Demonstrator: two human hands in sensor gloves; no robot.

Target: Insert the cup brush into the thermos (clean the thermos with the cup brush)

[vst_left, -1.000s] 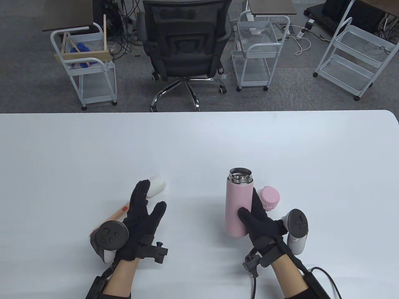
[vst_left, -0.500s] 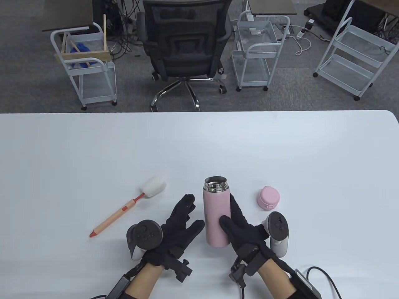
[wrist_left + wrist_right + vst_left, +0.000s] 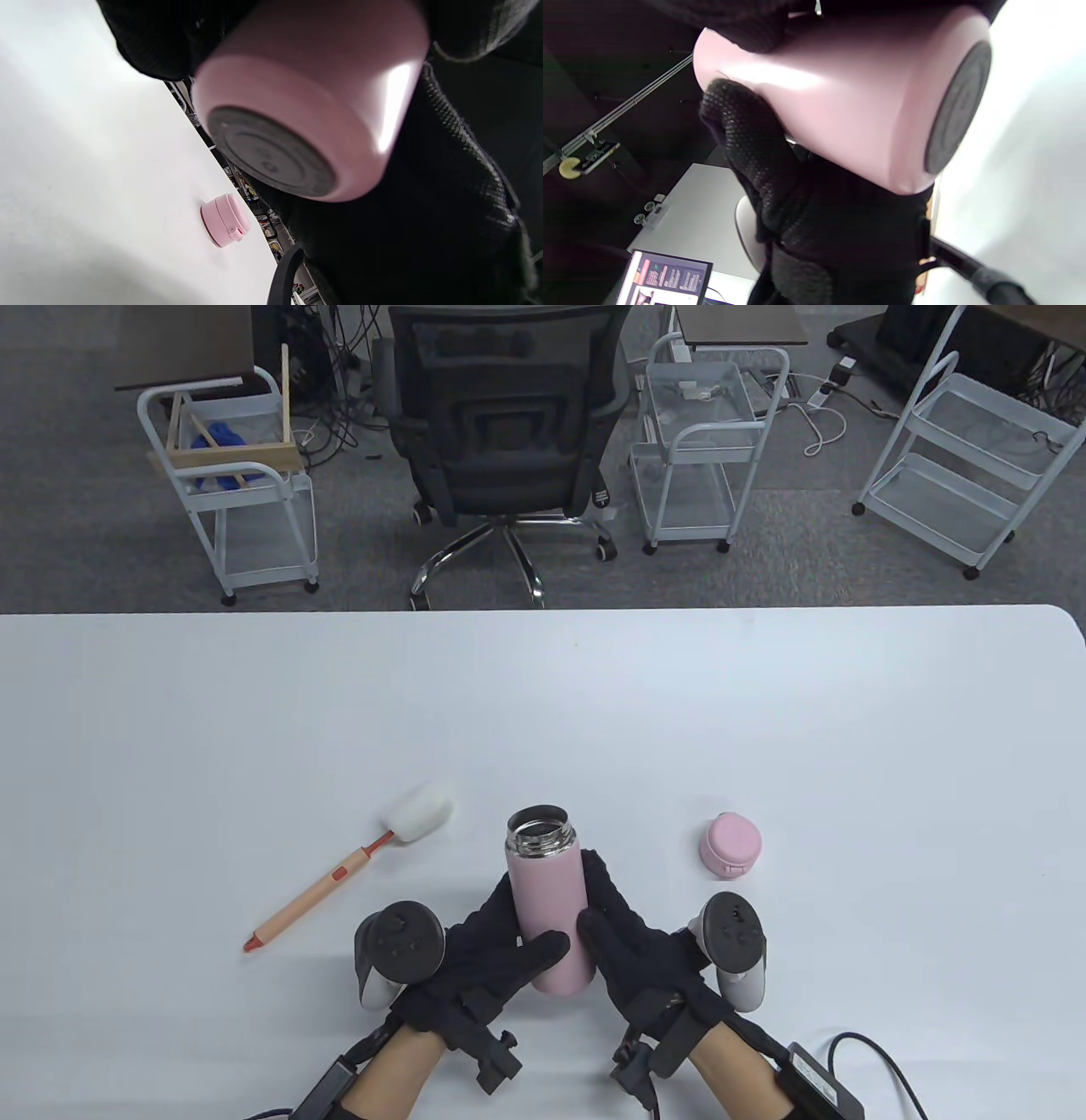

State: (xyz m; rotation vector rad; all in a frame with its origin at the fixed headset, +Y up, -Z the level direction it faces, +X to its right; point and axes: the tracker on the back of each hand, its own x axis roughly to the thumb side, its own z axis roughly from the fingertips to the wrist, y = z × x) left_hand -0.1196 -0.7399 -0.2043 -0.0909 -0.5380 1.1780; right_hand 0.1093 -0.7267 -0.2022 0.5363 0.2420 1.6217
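The pink thermos (image 3: pixel 547 912), open at its steel mouth, is held upright a little off the white table (image 3: pixel 543 704) between both hands. My left hand (image 3: pixel 496 954) grips its left side with the thumb across the front. My right hand (image 3: pixel 624 937) grips its right side. Both wrist views show the thermos base in the air: left wrist view (image 3: pixel 305 110), right wrist view (image 3: pixel 865 101). The cup brush (image 3: pixel 348 874), with a white sponge head and tan handle, lies on the table to the left, untouched.
The pink lid (image 3: pixel 731 846) lies on the table right of the thermos, also in the left wrist view (image 3: pixel 225 219). An office chair (image 3: pixel 505 432) and several wire carts (image 3: pixel 704 441) stand beyond the table's far edge.
My right hand carried the thermos leftward, away from the lid. My left hand left the brush, moved right and closed around the thermos.
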